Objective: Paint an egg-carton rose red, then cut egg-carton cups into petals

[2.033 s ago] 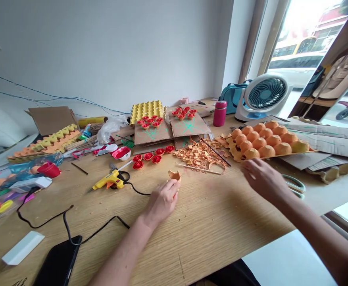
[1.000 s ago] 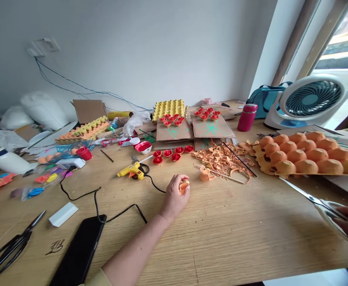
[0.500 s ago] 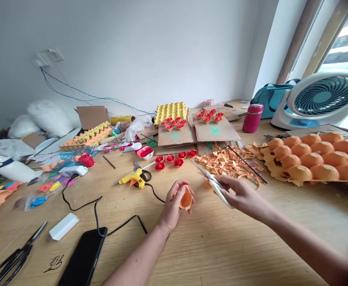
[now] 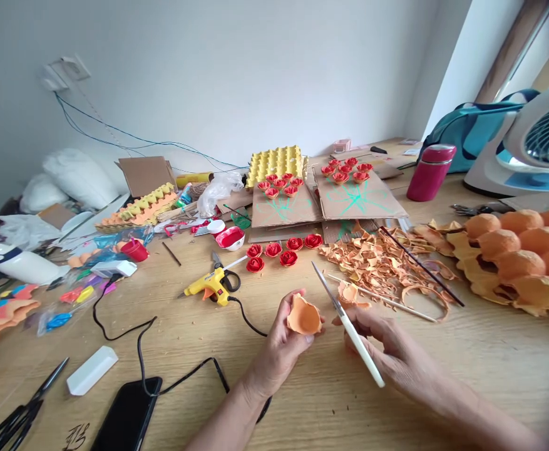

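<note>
My left hand [image 4: 278,347] grips an orange egg carton cup [image 4: 305,315] with a ragged rim, its hollow side turned toward me. To its right, my right hand [image 4: 387,344] holds white-handled scissors [image 4: 349,332], their blades pointing up and away, a little apart from the cup. Beyond the scissors lies a heap of orange carton scraps [image 4: 372,260], with one larger scrap [image 4: 349,293] close to the blades. Several red paper roses [image 4: 273,249] rest on the table ahead of my left hand.
A yellow glue gun [image 4: 211,285] with a black cord lies left of centre. Orange egg trays [image 4: 523,250] stand at right, near a pink flask [image 4: 431,172] and a fan [image 4: 532,144]. Cardboard sheets [image 4: 288,213] carry more roses. A phone [image 4: 128,413] and black scissors [image 4: 25,413] lie at front left.
The cup has turned and tipped in my left hand. My right hand has shifted lower, and the scissors have swung to point more steeply away. The camera view has shifted slightly.
</note>
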### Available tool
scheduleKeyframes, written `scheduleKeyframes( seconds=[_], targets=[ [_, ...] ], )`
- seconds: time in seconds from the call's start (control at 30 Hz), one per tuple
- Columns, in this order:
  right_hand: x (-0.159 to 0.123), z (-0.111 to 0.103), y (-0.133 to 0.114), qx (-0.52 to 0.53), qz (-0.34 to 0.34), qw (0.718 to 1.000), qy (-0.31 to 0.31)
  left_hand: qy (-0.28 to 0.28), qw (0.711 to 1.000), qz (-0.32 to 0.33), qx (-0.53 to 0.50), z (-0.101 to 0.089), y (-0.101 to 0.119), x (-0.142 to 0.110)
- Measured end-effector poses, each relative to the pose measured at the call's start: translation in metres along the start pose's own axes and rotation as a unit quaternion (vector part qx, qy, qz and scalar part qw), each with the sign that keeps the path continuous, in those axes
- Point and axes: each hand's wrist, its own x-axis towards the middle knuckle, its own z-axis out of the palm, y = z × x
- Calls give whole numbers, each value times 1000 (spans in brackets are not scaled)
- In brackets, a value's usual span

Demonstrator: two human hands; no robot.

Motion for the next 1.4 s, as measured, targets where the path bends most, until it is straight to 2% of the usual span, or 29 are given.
scheduleKeyframes(
  seconds=[0.17,0.3,0.47,0.57,0.77,0.9,1.03,1.17,1.27,1.4],
  targets=[
    [0,-1,-5,-5,23,1000,-8,5,998,-38,-47,2,10,-1],
    [-3,-2,-7,-21,22,999,15,10,998,-22,-64,-2,11,1],
    [-5,-5,-7,-81,-15,996,45,12,993,-24,-118,-6,8,3],
    [-6,-5,-2,-171,-73,979,80,5,987,-38,-158,-9,6,4],
    [-7,-6,6,-342,-157,921,103,-17,975,-68,-210,-15,0,4],
    [-7,-6,3,-370,-176,906,103,-12,981,-67,-182,-11,1,3],
    [-8,-2,1,-349,-175,916,95,31,997,-2,-68,-2,6,1],
    [-8,2,5,-343,-160,919,111,68,997,43,-5,3,7,0],
    [-8,2,8,-347,-161,915,131,60,996,56,-15,3,7,1],
    [-8,-1,9,-354,-181,907,142,22,996,8,-83,1,9,2]
  ],
)
